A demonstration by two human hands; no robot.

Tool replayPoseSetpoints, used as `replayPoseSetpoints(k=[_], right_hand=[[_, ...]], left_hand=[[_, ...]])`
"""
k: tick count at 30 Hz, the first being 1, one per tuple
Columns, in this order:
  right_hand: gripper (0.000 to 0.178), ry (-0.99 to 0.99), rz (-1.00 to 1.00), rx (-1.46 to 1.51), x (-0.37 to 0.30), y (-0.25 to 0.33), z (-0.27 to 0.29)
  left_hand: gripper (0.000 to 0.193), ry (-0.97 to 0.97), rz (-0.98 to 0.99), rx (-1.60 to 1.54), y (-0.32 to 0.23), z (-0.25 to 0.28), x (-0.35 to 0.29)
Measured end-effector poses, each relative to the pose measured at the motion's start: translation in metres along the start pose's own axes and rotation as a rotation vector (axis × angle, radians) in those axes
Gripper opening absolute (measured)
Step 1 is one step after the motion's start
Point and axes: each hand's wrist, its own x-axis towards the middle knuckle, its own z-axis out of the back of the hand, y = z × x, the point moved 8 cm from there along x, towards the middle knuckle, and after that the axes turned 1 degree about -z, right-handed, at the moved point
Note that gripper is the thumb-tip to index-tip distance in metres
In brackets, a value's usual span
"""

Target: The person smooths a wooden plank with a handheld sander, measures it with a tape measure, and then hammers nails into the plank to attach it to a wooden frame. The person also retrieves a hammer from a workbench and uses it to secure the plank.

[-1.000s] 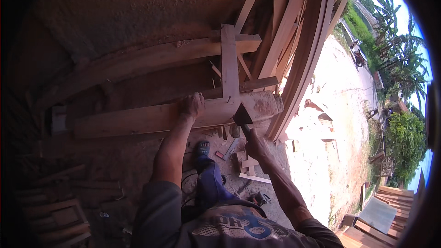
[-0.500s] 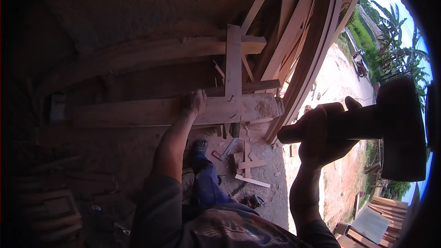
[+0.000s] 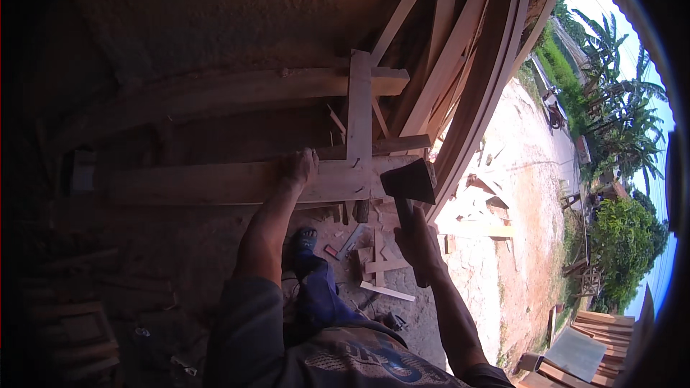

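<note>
My right hand (image 3: 420, 248) is closed round the handle of a hatchet (image 3: 410, 181). Its dark, wide head is over the right end of a thick wooden beam (image 3: 180, 185); whether blade and wood touch, I cannot tell. Further left, my left hand (image 3: 307, 167) grips the beam's far edge with bent fingers. Between the hands, an upright-looking crosspiece board (image 3: 359, 111) lies across the beam, with nails showing in it near the beam. The far end of that crosspiece meets a second beam (image 3: 287, 85) behind.
Long planks (image 3: 460, 79) lean at the right. Wood offcuts (image 3: 384, 266) and a red-and-black object (image 3: 330, 251) lie on the floor beside my sandalled foot (image 3: 307, 237). Stacked wooden frames (image 3: 79, 330) stand lower left. Sunlit ground (image 3: 528, 194) with wood scraps stretches outside.
My right hand has swung the hatchet inward and left, from raised at the far right to the beam's right end. My left hand keeps its hold on the beam.
</note>
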Motion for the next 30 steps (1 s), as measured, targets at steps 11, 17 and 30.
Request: replayPoseSetpoints(k=[11,17,30], right_hand=[[0.025,-0.279,0.391,-0.049,-0.008,0.066,0.03],[0.044,-0.041,-0.126,-0.033,-0.002,-0.063,-0.053],[0.037,-0.511,0.356,0.396,-0.046,0.122,0.138]], left_hand=[[0.034,0.035,-0.02,0.015,-0.001,0.008,-0.003],[0.037,0.058,0.011,0.043,0.005,0.002,-0.003],[0.036,0.019,-0.043,-0.016,-0.01,0.013,-0.01]])
